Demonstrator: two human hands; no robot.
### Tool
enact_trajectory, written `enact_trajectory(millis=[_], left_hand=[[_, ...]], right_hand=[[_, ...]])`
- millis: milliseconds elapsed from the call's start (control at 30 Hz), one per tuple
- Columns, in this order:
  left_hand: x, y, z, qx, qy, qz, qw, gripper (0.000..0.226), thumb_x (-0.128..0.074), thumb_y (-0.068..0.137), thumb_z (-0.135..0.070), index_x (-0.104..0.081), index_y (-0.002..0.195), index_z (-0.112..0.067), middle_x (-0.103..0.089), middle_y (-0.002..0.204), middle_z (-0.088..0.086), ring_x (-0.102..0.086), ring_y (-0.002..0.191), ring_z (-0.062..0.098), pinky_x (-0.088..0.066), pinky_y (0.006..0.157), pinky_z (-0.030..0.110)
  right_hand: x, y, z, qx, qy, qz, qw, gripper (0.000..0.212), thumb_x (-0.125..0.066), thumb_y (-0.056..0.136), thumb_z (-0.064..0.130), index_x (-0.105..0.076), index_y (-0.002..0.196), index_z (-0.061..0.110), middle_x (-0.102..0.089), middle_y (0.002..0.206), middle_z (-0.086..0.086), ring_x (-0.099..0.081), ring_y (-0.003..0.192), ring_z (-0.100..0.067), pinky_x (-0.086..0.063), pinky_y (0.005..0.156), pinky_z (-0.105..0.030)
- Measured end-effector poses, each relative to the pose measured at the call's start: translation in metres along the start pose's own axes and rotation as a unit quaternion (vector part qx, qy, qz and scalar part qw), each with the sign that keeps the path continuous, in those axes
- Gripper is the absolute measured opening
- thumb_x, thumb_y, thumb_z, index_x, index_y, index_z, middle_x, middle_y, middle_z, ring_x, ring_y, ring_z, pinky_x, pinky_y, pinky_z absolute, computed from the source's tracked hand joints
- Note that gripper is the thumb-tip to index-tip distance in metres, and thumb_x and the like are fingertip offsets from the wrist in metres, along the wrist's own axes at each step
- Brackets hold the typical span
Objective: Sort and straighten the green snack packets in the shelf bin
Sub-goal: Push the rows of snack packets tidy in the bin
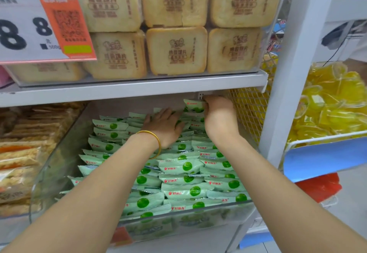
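Beside tan snack bars (pixel 19 153) on the left, the clear shelf bin (pixel 51 173) is holding the green snack packets (pixel 184 181) in overlapping rows. The left hand (pixel 164 125), wearing a gold bangle (pixel 156 143), is pressing down with fingers (pixel 168 111) spread on packets near the back. The right hand (pixel 220 117) is gripping one green packet (pixel 193 105), raised above the pile at the back right. Yellow sweets (pixel 333 103) are filling a basket (pixel 317 139) further right.

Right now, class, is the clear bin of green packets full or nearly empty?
Full. The packets lie stacked in rows from the front rim of the bin to the back, where the right hand grips one.
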State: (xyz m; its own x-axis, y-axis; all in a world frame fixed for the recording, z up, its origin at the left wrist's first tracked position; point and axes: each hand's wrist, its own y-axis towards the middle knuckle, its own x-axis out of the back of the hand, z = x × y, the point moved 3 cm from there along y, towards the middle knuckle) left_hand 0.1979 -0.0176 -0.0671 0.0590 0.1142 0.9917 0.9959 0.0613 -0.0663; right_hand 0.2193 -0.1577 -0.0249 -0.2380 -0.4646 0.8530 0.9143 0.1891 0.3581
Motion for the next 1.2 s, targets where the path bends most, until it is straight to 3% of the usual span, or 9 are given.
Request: enact_trajectory(millis=[100, 200, 267, 400, 533, 833, 1000, 1200], left_hand=[[-0.002, -0.002, 0.004, 0.006, 0.005, 0.015, 1.0, 0.052, -0.017, 0.1, -0.045, -0.004, 0.15, -0.034, 0.004, 0.159, -0.004, 0.003, 0.146, 0.015, 0.001, 0.117, 0.049], [-0.001, -0.006, 0.003, 0.01, -0.004, 0.023, 1.0, 0.053, -0.016, 0.1, -0.045, -0.002, 0.15, -0.033, 0.005, 0.159, -0.004, 0.003, 0.146, 0.015, 0.001, 0.117, 0.048], [0.002, -0.007, 0.001, 0.016, -0.016, 0.004, 1.0, 0.055, -0.018, 0.101, -0.042, -0.002, 0.151, -0.027, 0.005, 0.159, -0.003, 0.003, 0.146, 0.015, 0.0, 0.118, 0.046], [0.006, -0.007, -0.013, -0.041, -0.031, -0.06, 0.997, 0.058, -0.025, 0.101, -0.034, 0.002, 0.151, -0.021, 0.01, 0.159, -0.002, 0.007, 0.146, 0.012, 0.002, 0.118, 0.037], [0.0, 0.001, -0.035, -0.111, 0.005, -0.027, 0.993, 0.057, -0.02, 0.102, -0.037, 0.008, 0.15, -0.024, 0.017, 0.157, -0.008, 0.013, 0.144, 0.008, 0.006, 0.117, 0.032], [0.001, 0.018, -0.042, -0.064, 0.029, 0.017, 0.997, 0.056, -0.013, 0.101, -0.042, -0.001, 0.151, -0.019, 0.006, 0.159, -0.001, 0.003, 0.146, 0.012, -0.001, 0.119, 0.036], [-0.004, -0.006, -0.067, -0.084, 0.027, 0.044, 0.995, 0.055, -0.013, 0.1, -0.043, -0.004, 0.151, -0.026, 0.008, 0.159, -0.003, 0.009, 0.146, 0.013, 0.004, 0.118, 0.044], [-0.008, 0.003, -0.058, -0.059, 0.053, 0.038, 0.996, 0.057, -0.007, 0.098, -0.051, 0.001, 0.151, -0.03, 0.01, 0.159, -0.005, 0.014, 0.145, 0.011, 0.009, 0.116, 0.049]], right_hand=[[-0.003, 0.011, 0.007, -0.033, -0.074, 0.064, 0.995, 0.036, -0.039, 0.09, -0.009, -0.055, 0.12, 0.005, -0.054, 0.126, -0.018, -0.056, 0.113, -0.033, -0.048, 0.084, -0.037], [-0.007, 0.006, 0.012, -0.033, -0.007, 0.116, 0.993, 0.052, -0.038, 0.086, -0.013, -0.041, 0.133, 0.01, -0.034, 0.14, -0.019, -0.055, 0.11, -0.04, -0.049, 0.088, -0.043], [0.001, -0.006, 0.008, -0.01, 0.004, 0.104, 0.994, 0.06, -0.041, 0.083, -0.013, -0.034, 0.137, 0.009, -0.027, 0.145, -0.018, -0.056, 0.105, -0.041, -0.049, 0.083, -0.042], [0.025, -0.053, -0.008, 0.02, -0.001, 0.082, 0.996, 0.06, -0.041, 0.078, -0.017, -0.04, 0.134, 0.005, -0.036, 0.137, -0.016, -0.054, 0.109, -0.035, -0.046, 0.09, -0.041], [0.024, -0.08, -0.012, 0.038, 0.02, 0.102, 0.994, 0.056, -0.038, 0.078, -0.016, -0.044, 0.129, 0.007, -0.041, 0.131, -0.01, -0.045, 0.119, -0.029, -0.04, 0.095, -0.037], [0.016, -0.08, -0.02, 0.035, 0.07, 0.075, 0.994, 0.054, -0.04, 0.081, -0.012, -0.041, 0.132, 0.006, -0.042, 0.131, -0.009, -0.042, 0.12, -0.027, -0.038, 0.098, -0.035], [0.018, -0.081, -0.021, 0.021, 0.105, 0.056, 0.993, 0.046, -0.04, 0.081, -0.011, -0.045, 0.124, 0.004, -0.042, 0.126, -0.01, -0.044, 0.115, -0.026, -0.039, 0.097, -0.036], [0.023, -0.085, -0.022, 0.014, 0.127, 0.041, 0.991, 0.052, -0.039, 0.086, -0.009, -0.038, 0.136, 0.007, -0.04, 0.134, -0.008, -0.041, 0.122, -0.024, -0.036, 0.101, -0.031]])
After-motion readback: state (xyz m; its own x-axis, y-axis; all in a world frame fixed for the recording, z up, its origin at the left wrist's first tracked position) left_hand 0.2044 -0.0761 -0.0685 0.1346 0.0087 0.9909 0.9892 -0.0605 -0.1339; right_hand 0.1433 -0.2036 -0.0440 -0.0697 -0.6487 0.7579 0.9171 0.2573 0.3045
